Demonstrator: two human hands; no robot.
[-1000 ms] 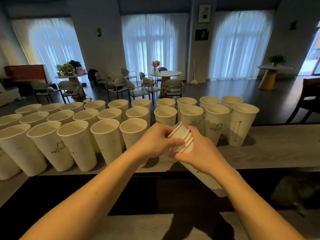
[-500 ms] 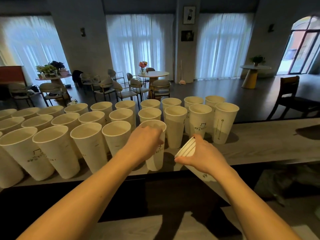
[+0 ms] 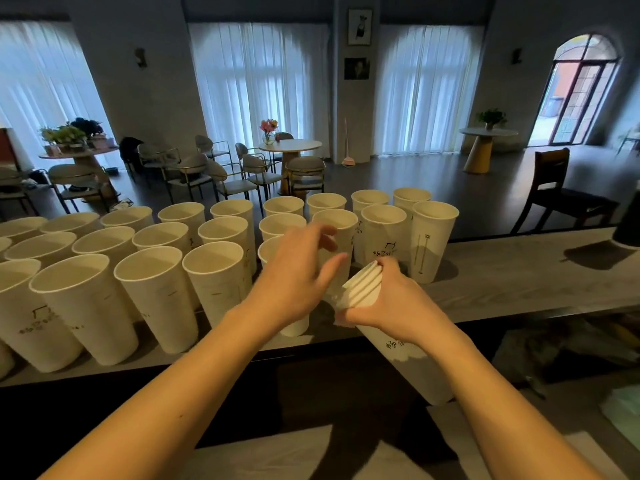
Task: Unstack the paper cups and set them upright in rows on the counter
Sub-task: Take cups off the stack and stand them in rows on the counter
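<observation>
Left hand: our left hand (image 3: 298, 271) was over the newest cup (image 3: 294, 317) in the front row. Its fingers were spread apart and held nothing. We think it was on its way to the stack for another cup.

Right hand: our right hand (image 3: 391, 303) was wrapped tight around the stack of paper cups (image 3: 363, 284). The stack was tipped, with its rims pointing toward the left hand. We think we held it that way so the left hand could pull a cup out easily.

Stack: its top rims showed above our fingers. The long bottom part (image 3: 412, 368) hung down past the counter's front edge.

Rows: lots of cups stood upright on the counter (image 3: 519, 271), close together in three rows. The front row stopped at the newest cup.

Free spot: the counter just beside the newest cup was bare. We think the next cup belonged there.

Careful: the cups were tall and thin. A bump could have knocked some over, we think.
</observation>
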